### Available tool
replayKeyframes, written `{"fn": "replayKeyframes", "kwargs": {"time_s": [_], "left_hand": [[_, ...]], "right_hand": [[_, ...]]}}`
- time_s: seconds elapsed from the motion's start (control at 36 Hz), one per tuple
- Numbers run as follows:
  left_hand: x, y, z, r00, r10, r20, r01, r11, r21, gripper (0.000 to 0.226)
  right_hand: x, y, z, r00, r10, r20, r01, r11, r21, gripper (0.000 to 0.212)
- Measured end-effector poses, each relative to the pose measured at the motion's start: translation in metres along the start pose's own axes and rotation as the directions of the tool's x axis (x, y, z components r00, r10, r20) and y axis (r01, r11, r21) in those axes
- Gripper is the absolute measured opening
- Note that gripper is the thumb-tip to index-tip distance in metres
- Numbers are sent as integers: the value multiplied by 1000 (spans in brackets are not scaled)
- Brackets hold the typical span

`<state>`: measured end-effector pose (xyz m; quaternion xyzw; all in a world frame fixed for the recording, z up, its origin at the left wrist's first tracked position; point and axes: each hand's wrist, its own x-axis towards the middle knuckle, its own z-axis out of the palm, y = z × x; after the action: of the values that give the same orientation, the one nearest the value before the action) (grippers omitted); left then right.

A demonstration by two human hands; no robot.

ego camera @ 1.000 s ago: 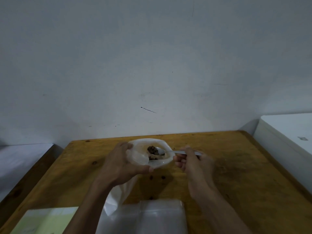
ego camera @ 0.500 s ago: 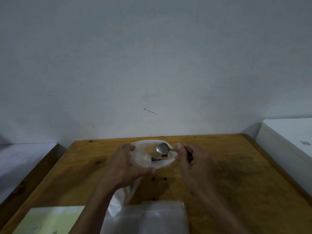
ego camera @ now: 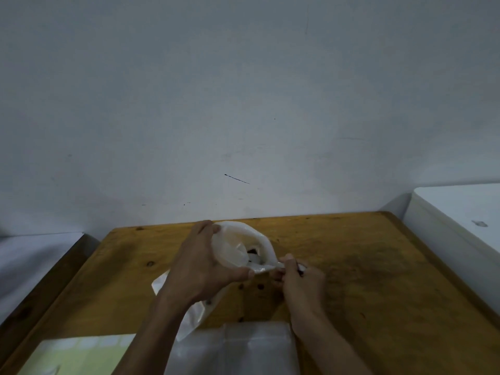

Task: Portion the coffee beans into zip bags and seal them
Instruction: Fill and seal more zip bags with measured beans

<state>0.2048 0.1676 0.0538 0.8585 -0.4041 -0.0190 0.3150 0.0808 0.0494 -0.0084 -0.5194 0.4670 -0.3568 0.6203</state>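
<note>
Our left hand (ego camera: 201, 269) hides bag (ego camera: 243, 246) side; beans (ego camera: 253, 251) barely visible inside. Spoon handle buried in our right hand (ego camera: 301, 281). Clear bags (ego camera: 243, 347) cut off at bottom edge.

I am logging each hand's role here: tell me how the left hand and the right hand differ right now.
The left hand wraps broadly round the side of the white bag, holding its mouth open; the right hand pinches a thin spoon handle at the bag's near rim. The left hand reaches farther across the table; the right hand sits nearer the camera. Both are bare and grip something.
</note>
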Motion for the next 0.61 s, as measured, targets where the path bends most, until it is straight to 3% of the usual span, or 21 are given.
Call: {"fn": "replayKeyframes", "kwargs": {"time_s": [0.17, 0.47, 0.61], "left_hand": [[1, -2, 1, 1000, 4, 16, -4, 1000, 31, 110], [-1, -17, 3, 996, -79, 50, 80, 997, -12, 112], [-3, -21, 2, 993, -105, 62, 106, 994, -21, 114]], "right_hand": [[6, -3, 3, 982, 181, 46, -187, 962, 202, 17], [12, -4, 2, 987, 142, 79, -155, 969, 191, 16], [13, -13, -7, 996, 45, 73, -56, 986, 154, 19]]}}
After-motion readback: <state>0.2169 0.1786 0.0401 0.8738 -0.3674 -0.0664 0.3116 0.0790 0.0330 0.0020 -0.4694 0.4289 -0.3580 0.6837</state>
